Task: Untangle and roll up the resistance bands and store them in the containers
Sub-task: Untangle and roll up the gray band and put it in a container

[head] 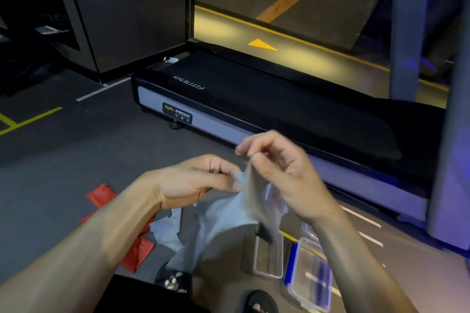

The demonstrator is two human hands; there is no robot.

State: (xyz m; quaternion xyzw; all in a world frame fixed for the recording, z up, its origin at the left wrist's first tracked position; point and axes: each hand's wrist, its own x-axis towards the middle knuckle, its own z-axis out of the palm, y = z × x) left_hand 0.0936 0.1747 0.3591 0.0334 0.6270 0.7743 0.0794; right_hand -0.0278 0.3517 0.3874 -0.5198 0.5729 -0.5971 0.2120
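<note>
Both hands work a pale grey resistance band (pixel 223 213) above the floor.
The left hand (pixel 195 180) pinches its top edge; the right hand (pixel 277 168) pinches it slightly higher, fingers curled, over two clear containers (pixel 269 259).

A pale blue-grey resistance band (pixel 223 213) hangs crumpled and twisted above the gym floor, its upper end drawn into a taut, blurred strip, its lower folds trailing down. A red resistance band (pixel 138 253) lies creased on the dark floor to the left. To the right, on the floor, sit a clear rectangular container (pixel 269 256), open, and a clear blue-clipped container (pixel 309 274).
</note>
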